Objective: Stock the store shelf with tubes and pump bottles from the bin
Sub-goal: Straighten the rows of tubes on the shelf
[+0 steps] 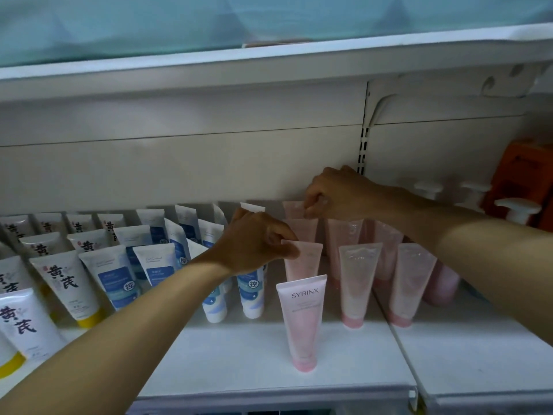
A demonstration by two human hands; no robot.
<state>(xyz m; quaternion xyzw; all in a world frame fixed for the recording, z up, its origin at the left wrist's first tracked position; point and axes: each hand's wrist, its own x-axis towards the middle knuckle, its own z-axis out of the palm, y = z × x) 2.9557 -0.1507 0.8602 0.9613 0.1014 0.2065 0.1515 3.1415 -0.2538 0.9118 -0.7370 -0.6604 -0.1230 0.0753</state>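
Several pink tubes stand cap-down in rows on the white shelf [254,354]. The front one [302,319] reads SYRINX. My left hand [254,241] pinches the top edge of the second pink tube [305,262] in that row. My right hand [335,190] reaches further back and pinches the top of the rearmost pink tube [294,208] near the back panel. More pink tubes [357,280] stand to the right. White pump bottles [517,209] stand at the far right. The bin is out of view.
White tubes with blue labels [119,280] and white tubes with yellow caps [68,286] fill the shelf's left half. An orange box [520,175] stands at the back right. An upper shelf [269,73] overhangs. A seam [398,339] splits the shelf boards at right.
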